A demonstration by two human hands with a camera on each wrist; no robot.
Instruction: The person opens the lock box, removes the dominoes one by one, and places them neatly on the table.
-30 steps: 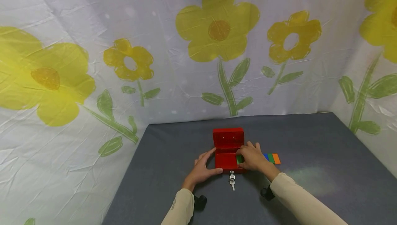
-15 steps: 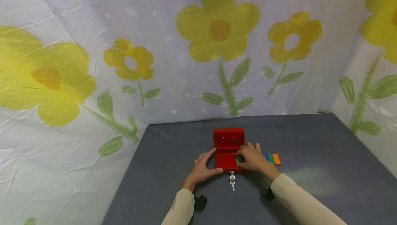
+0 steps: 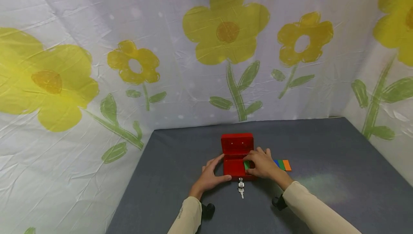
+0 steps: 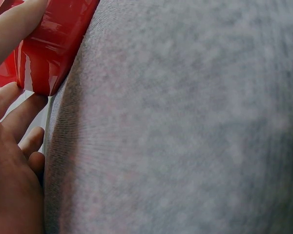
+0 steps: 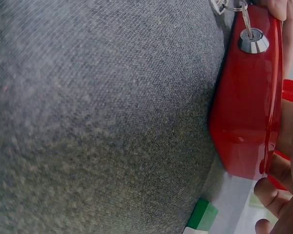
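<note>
A red metal cash box [image 3: 233,171] stands on the table with its lid [image 3: 237,138] raised at the back. My left hand [image 3: 211,176] spans the box's left side, thumb on the front corner and index fingertip at the rear corner. In the left wrist view its fingers look nearly straight against the red wall [image 4: 39,63]. Inside the box, toward its right side, my right hand [image 3: 262,164] pinches a green block [image 3: 247,165] between thumb and fingers; the hand hides part of the block. Keys [image 3: 241,189] hang from the lock [image 5: 254,41] at the front.
Just right of the box, a row of flat coloured blocks lies partly behind my right hand: blue [image 3: 276,162], green [image 3: 282,165] and orange [image 3: 287,165]. The dark grey table [image 3: 322,148] ends at a flower-printed cloth [image 3: 180,94] behind.
My right hand's fingertips have shifted slightly left inside the box along with the green block. The left hand and the box keep their places.
</note>
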